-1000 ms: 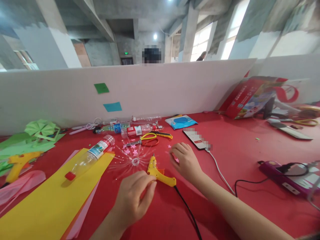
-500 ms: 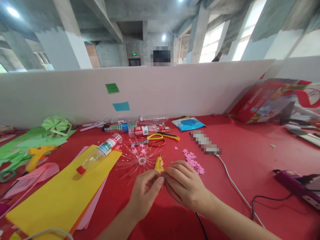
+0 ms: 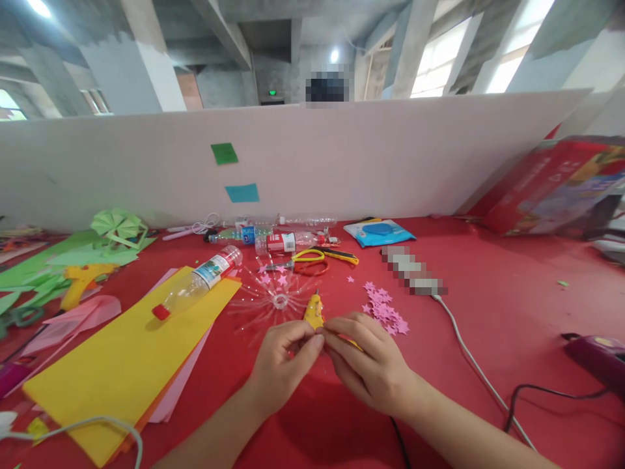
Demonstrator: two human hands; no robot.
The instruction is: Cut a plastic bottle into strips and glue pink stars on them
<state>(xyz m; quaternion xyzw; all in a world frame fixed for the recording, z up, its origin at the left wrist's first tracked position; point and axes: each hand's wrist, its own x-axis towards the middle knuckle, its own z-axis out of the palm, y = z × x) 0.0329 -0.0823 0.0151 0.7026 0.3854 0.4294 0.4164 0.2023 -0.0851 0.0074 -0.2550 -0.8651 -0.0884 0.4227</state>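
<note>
My left hand and my right hand meet low over the table, thumbs and fingertips pinched together. Whatever sits between the fingertips is too small or hidden to name. Just beyond them lies a yellow hot glue gun, nozzle pointing away; my right hand covers much of its body. A clear plastic bottle piece cut into splayed strips rests ahead and to the left, with several pink stars at its far side. A heap of pink paper stars lies beyond my right hand.
Yellow paper sheets at left carry a red-capped bottle. Scissors, a yellow cutter, more bottles and a blue-white wipes pack lie before the white partition. A white cable and purple power strip are at right.
The view has tilted down and turned slightly left, so the table things shift in the picture. My hands keep their pinch by the glue gun, nearly still.
</note>
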